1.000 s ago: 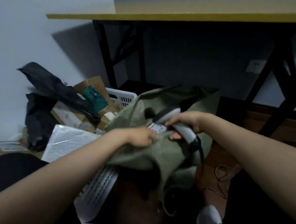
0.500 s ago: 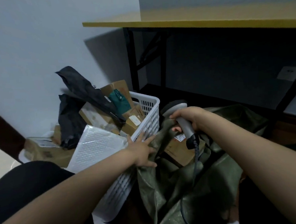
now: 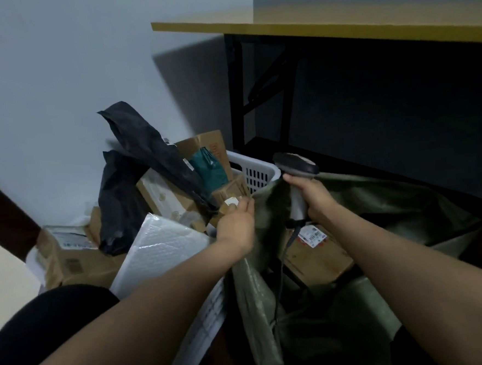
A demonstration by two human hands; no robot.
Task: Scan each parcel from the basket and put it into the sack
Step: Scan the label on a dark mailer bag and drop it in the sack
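Left grip off sack rim, now touching small cardboard parcel in basket

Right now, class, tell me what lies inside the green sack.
A brown cardboard parcel with a white label lies inside the green sack. Anything beneath it is hidden by the parcel and folds.

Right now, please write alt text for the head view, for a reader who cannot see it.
A person's right hand grips a barcode scanner at the edge of an open green sack that holds a labelled cardboard box. The left hand reaches a small cardboard parcel in a white basket heaped with parcels.
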